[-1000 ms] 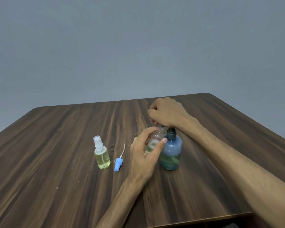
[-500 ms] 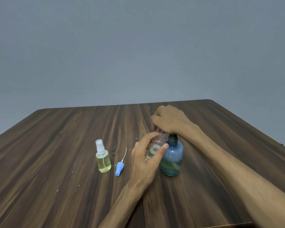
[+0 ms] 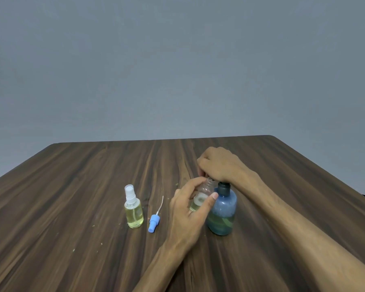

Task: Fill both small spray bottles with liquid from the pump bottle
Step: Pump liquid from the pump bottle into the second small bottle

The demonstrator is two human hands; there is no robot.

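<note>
So the left hand [image 3: 188,213] is wrapped around the open spray bottle [image 3: 200,199], thumb and fingers clamped on its sides, holding it tilted right up against the blue pump bottle [image 3: 221,213] on the table [image 3: 72,186]. The right hand [image 3: 219,165] is curled down over the pump head, which it hides completely, so I can't tell exactly where the nozzle sits over the little neck. The held bottle looks only partly filled, just some yellowish liquid low down. The other spray bottle [image 3: 133,209] stands off to the left, capped and looking pretty full, and the blue sprayer cap [image 3: 154,222] with its tube lies between it and the left hand. Biggest risk from here, I'd say: that neck is tiny, so if the nozzle isn't lined up, a push squirts liquid down the outside and over the fingers. Pressing hard could also rock the pump bottle or knock the small one aside.
</note>
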